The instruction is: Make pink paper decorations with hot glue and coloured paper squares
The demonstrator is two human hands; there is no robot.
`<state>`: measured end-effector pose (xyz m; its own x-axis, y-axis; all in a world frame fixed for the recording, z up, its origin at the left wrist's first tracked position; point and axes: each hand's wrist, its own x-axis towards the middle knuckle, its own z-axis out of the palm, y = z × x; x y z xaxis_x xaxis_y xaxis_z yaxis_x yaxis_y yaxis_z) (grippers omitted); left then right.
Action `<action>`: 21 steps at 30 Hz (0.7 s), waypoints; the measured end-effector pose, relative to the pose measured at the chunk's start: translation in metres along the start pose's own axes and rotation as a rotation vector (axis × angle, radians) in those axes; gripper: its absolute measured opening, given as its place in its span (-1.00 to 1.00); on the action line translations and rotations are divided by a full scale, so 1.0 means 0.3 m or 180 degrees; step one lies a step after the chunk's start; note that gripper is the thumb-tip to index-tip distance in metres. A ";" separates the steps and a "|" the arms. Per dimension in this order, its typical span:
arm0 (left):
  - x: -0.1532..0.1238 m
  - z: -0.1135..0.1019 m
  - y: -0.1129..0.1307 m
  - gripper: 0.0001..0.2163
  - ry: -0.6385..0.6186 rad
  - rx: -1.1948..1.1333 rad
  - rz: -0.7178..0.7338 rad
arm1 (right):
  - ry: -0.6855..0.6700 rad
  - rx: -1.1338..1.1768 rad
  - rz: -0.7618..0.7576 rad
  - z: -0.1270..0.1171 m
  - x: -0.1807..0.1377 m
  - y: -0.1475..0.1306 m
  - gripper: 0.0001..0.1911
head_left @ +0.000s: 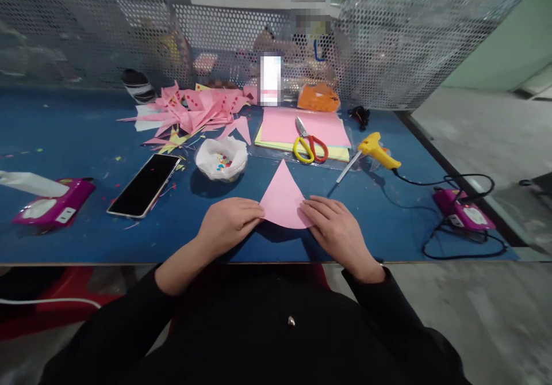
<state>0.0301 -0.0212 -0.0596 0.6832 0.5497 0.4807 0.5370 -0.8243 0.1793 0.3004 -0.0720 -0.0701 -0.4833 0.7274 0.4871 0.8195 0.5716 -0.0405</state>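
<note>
Between my hands is a pink paper sector [284, 198], its point away from me and its curved edge toward me. My left hand [230, 221] pinches its lower left corner. The lower right corner is gripped by my right hand [336, 229], with the fingers lying over the edge. Beyond the paper, scissors [318, 150] with one yellow and one red handle rest on a stack of pink and yellow sheets [306, 127]. A white paper-lined bowl [211, 169] with small coloured bits stands to the left of the sector.
A yellow glue gun [377, 152] lies to the right, its cord running to a purple power strip [468, 209]. On the left are a phone [144, 186], another purple power strip [64, 204] and pink paper scraps [202, 109]. Perforated metal mesh [224, 28] closes the back.
</note>
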 end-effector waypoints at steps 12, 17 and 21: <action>-0.035 -0.015 0.024 -0.87 -0.0144 -0.0344 -0.0281 | -0.0126 0.0559 0.0463 -0.009 -0.021 -0.052 -0.84; -0.024 -0.011 0.034 -0.88 -0.0036 -0.0310 -0.0288 | 0.0163 0.0604 0.0774 -0.009 -0.015 -0.051 -0.86; -0.008 -0.003 0.034 -0.88 0.0059 0.0083 -0.0357 | 0.0338 0.0076 0.0631 -0.004 0.013 -0.046 -0.84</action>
<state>0.0335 -0.0310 -0.0581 0.6091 0.6354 0.4746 0.6223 -0.7539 0.2106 0.2875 -0.0775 -0.0666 -0.2775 0.7831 0.5566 0.8871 0.4313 -0.1645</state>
